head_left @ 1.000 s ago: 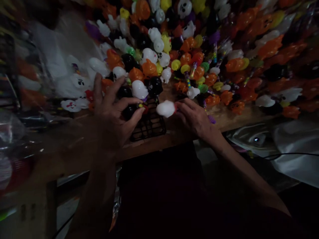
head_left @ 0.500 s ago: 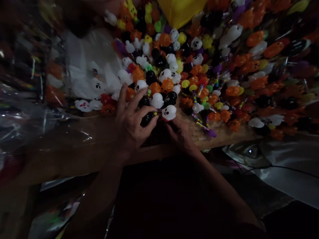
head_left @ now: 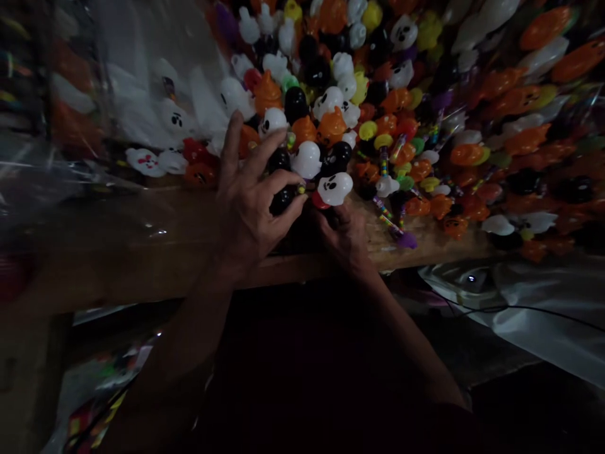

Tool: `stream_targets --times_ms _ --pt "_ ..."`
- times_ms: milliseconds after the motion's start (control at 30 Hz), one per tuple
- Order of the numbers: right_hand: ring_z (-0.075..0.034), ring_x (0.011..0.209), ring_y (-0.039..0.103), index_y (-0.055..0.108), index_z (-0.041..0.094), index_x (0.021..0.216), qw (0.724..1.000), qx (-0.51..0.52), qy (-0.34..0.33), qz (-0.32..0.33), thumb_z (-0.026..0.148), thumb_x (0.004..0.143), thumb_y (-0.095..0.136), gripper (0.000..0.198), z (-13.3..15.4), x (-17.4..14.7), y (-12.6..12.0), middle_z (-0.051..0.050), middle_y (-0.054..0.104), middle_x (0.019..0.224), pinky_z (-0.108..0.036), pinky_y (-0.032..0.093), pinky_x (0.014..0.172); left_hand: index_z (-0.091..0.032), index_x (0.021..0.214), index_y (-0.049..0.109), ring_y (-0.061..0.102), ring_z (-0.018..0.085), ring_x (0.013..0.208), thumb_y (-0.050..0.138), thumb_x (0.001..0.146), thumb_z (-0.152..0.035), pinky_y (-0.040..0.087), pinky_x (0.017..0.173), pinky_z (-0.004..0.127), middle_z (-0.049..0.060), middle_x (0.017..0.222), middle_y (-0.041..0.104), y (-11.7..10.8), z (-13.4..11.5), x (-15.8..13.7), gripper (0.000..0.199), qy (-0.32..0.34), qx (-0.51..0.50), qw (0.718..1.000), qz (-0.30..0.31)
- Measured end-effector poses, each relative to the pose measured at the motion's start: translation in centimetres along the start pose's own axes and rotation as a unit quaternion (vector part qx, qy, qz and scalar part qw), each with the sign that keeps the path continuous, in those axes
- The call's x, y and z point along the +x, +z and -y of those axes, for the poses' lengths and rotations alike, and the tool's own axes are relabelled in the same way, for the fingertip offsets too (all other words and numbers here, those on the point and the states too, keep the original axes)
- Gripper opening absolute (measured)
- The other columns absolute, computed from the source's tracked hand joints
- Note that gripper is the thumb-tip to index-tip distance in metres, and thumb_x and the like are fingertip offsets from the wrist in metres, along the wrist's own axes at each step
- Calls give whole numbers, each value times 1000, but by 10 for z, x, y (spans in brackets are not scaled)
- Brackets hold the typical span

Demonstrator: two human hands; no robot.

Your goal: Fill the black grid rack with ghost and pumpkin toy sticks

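Observation:
My left hand (head_left: 255, 198) is over the near edge of the pile, thumb and forefinger pinched on a small yellow piece (head_left: 301, 189) whose kind I cannot make out. Its other fingers are raised and spread beside a white ghost-faced figure (head_left: 273, 121). In my right hand (head_left: 347, 239) is a white ghost toy (head_left: 335, 188) with a red base, tilted, its face toward the upper left. The right fingers wrap around it from below and are partly hidden in shadow. A plain white figure (head_left: 306, 159) and a black one (head_left: 336, 158) lie just behind.
Many orange, white, black and yellow plastic figures (head_left: 331, 126) cover the wooden table (head_left: 293, 268). Tubes of coloured candy (head_left: 388, 224) lie to the right. Clear plastic bags (head_left: 118, 208) are at left. A white sewing-machine-like body (head_left: 454, 280) and a cable (head_left: 534, 311) are below right.
My view has shifted, so the pile sits higher in the picture. The ghost toy in my right hand has tilted, showing more of its red base. My left hand keeps its pinch.

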State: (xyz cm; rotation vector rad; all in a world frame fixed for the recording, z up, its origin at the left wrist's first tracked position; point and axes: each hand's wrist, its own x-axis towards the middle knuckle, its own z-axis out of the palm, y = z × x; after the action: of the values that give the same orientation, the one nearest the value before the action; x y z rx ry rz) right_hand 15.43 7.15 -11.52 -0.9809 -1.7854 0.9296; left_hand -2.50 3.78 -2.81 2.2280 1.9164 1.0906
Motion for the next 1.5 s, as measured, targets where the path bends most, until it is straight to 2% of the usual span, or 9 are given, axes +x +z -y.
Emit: stream_targets --times_ms 167,300,467,600,733,833,1000,1267,1500 --pt "-19 97 70 74 24 103 1000 27 1 -2 37 98 61 20 3 -1 6 -4 77 103 -37 59 94 -26 101 75 20 35 160 65 93 -30 25 134 60 -1 150 58 2 6 -1 13 -9 -36 999 1" --pt "-21 98 70 76 27 99 998 32 44 18 45 97 63 21 6 -2 11 -3 77 104 -39 60 94 -23 102 77 28 39 157 68 92 -33 29 131 62 1 149 59 1 7 0 16 6 -26 1000 -8" --pt "-22 95 71 76 24 101 996 27 86 -26 46 97 62 26 8 1 7 -5 77 100 -44 61 93 -18 100 77 31 39 155 66 94 -33 31 129 60 2 149 60 -5 1 4 19 -18 -17 1000 16" --pt "-21 91 73 77 22 96 991 46 125 -19 46 94 66 26 11 3 3 -3 78 95 -40 62 90 -21 102 77 27 37 157 66 95 -33 27 132 61 -1 151 58 -8 0 6 17 -38 -28 998 35" --pt "-21 90 71 73 25 94 997 -26 76 -17 43 97 63 20 10 -3 4 -4 76 93 -39 61 88 -23 101 76 23 37 159 67 95 -32 20 133 63 -3 153 56 -10 -1 7 13 -53 -47 996 48" --pt "-22 84 68 66 25 90 995 -100 -6 9 33 99 56 16 10 -6 5 -6 72 88 -38 59 77 -22 101 75 26 38 158 68 94 -30 24 132 64 1 150 59 -9 -2 5 13 -31 -44 998 28" --pt "-18 74 63 57 23 86 986 -113 -119 9 18 97 49 14 8 1 6 -5 66 81 -32 52 66 -24 100 74 23 36 159 68 93 -26 31 132 60 2 146 62 -5 -2 4 10 -2 -19 1000 -6" --pt "-18 76 61 59 21 89 988 -102 -113 26 21 99 53 12 2 1 3 -5 64 81 -30 49 68 -31 103 71 33 38 155 65 90 -37 36 127 66 -3 153 56 -12 -2 1 15 16 46 999 1" --pt "-21 83 61 61 21 92 991 -81 -93 51 26 99 51 13 -2 -1 7 -7 65 87 -35 53 77 -28 121 67 16 47 158 79 78 -40 19 131 70 1 168 35 -16 -13 5 46 67 34 997 16"
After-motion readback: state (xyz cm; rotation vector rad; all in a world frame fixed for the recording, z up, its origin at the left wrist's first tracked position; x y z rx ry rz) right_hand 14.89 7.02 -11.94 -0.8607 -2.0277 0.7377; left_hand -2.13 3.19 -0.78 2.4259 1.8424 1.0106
